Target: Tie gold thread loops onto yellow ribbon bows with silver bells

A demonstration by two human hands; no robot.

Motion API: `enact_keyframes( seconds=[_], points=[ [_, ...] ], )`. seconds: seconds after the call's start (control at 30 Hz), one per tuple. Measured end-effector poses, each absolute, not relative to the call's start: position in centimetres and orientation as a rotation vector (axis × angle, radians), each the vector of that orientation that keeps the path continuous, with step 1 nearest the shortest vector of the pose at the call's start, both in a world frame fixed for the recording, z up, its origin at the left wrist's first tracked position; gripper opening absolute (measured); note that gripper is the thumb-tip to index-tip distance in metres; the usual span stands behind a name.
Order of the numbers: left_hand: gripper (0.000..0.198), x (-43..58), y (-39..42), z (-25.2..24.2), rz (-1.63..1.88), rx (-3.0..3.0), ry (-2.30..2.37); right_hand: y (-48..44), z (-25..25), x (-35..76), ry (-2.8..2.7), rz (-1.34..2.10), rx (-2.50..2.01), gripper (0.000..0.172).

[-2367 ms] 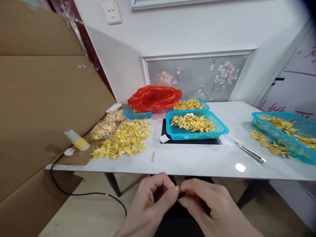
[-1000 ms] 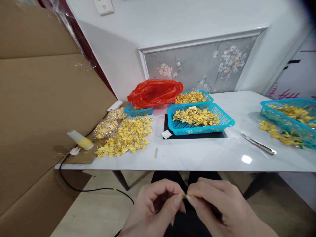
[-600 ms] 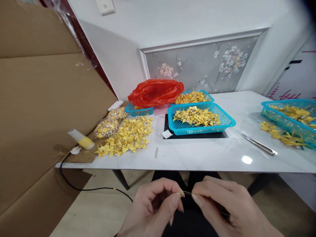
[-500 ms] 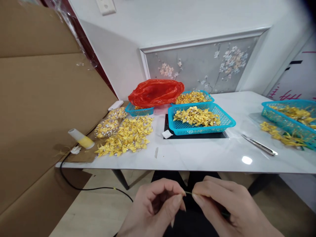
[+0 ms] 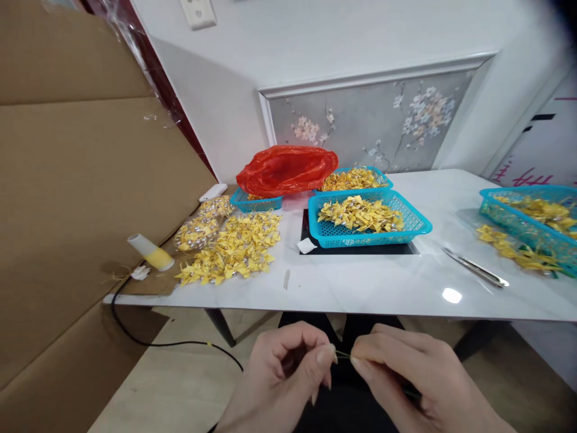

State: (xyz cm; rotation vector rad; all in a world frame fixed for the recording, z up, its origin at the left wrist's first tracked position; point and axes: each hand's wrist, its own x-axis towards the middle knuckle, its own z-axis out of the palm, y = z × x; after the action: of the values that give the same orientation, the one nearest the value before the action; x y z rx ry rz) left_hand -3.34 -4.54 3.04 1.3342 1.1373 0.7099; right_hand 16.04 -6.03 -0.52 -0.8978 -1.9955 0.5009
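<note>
Below the table's front edge, my left hand (image 5: 288,376) and my right hand (image 5: 406,376) are both pinched, fingertips nearly touching. A thin yellowish strand (image 5: 342,355) runs between the two pinches. On the white table (image 5: 369,282) lies a loose pile of small yellow folded pieces (image 5: 232,246) at the left. A blue basket (image 5: 367,224) in the middle holds more of them. Both hands are well short of the table and touch nothing on it.
A red plastic bag (image 5: 286,170) covers a small blue basket at the back, with another basket (image 5: 356,178) beside it. A further blue basket (image 5: 532,216) stands at the right, metal tweezers (image 5: 475,269) near it. A glue bottle (image 5: 151,252), black cable and cardboard sheets (image 5: 90,180) are at the left.
My fingertips were pressed together on a small piece; they have since drawn slightly apart, and a thin strand now shows between them. The view shifted a little.
</note>
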Motion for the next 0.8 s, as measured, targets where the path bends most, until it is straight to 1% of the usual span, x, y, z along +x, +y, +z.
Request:
enact_keyframes(
  seconds=[0.23, 0.53, 0.6, 0.7, 0.73, 0.8],
  points=[
    [0.037, -3.5, -4.3, 2.4, 0.717, 1.484, 1.096, -5.9, -0.5, 15.9, -2.001, 0.554, -0.935, 0.019],
    [0.038, -2.8, -4.6, 2.0, 0.813, 1.360, 0.965, -6.0, -0.5, 16.0, -1.941, 0.508, -0.907, 0.017],
    [0.038, -2.7, -4.6, 2.0, 0.835, 1.332, 0.941, -6.0, -0.6, 16.1, -1.954, 0.554, -0.893, 0.018],
    [0.038, -2.8, -4.7, 2.3, 0.860, 1.380, 1.003, -5.8, -1.0, 16.1, -1.954, 0.716, -0.966, 0.019],
    [0.037, -2.8, -4.8, 2.5, 0.865, 1.423, 1.056, -5.7, -1.1, 16.1, -1.925, 0.779, -1.015, 0.025],
    [0.034, -3.0, -5.0, 2.8, 0.866, 1.516, 1.178, -5.6, -1.2, 15.7, -1.818, 0.935, -1.078, 0.046]
  ],
)
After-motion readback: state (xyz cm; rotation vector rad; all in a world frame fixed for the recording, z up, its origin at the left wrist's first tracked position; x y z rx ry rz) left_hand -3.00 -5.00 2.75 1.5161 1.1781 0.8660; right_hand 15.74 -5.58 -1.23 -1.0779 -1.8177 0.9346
